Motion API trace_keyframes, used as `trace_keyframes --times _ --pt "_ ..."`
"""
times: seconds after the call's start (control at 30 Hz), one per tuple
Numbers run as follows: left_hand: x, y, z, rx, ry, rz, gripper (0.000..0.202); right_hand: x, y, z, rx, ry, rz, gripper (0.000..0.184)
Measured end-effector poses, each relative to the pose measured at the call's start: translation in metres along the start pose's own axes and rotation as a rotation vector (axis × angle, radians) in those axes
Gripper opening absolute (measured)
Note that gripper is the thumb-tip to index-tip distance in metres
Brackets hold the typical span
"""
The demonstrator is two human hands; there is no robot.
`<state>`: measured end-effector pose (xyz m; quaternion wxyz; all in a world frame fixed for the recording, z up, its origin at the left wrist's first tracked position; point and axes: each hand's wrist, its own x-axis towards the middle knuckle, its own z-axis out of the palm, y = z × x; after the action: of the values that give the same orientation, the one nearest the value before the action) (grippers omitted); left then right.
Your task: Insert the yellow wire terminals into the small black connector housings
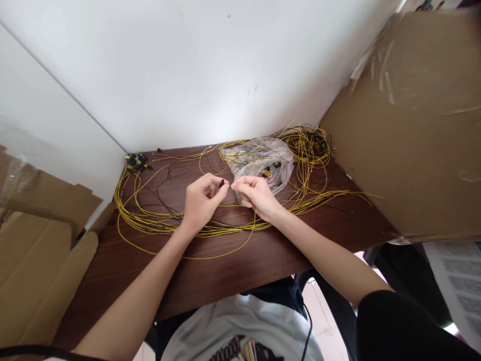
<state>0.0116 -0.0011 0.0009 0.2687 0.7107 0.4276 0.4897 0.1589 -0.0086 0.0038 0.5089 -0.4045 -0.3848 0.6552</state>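
Observation:
Over the middle of the desk, my left hand (203, 201) is closed, with thumb and fingers pinching a small black connector (221, 183). My right hand (258, 196) is closed too, its fingertips pinched on the thin end of a yellow wire (253, 224) that hangs below the hand and loops toward me. The fingertips of both hands almost meet, and a short pale tip shows between them. Whether that tip sits inside the connector, I cannot tell. A long bundle of yellow wires (158, 224) passes beneath both forearms.
Behind my right hand lies a clear plastic bag (284, 168) with small parts inside. A tangled coil of yellow and black wires (310, 145) is at the back right. Several black connectors (136, 161) cluster at the back left. Cardboard (409, 130) walls the right side of the brown desk (225, 278).

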Motion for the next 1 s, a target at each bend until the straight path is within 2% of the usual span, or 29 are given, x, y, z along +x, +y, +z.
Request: trace_keyframes --times 0.3,0.47,0.8,0.9,1.0 --pt "0.002 0.002 -0.005 0.116 -0.040 0.250 0.003 -0.001 -0.002 -0.003 0.057 -0.086 0.085 0.011" --pt "0.001 0.000 -0.008 0.217 -0.087 0.349 0.004 0.000 0.000 -0.004 0.035 -0.088 0.100 0.008" --pt "0.001 -0.001 -0.013 0.328 -0.210 0.440 0.009 0.000 0.003 -0.001 -0.092 -0.051 0.095 0.010" --pt "0.001 -0.002 -0.013 0.367 -0.251 0.444 0.008 0.001 0.004 0.000 -0.242 0.000 0.020 0.008" --pt "0.000 -0.001 -0.013 0.370 -0.270 0.387 0.008 0.002 0.006 0.001 -0.396 0.018 -0.095 0.007"
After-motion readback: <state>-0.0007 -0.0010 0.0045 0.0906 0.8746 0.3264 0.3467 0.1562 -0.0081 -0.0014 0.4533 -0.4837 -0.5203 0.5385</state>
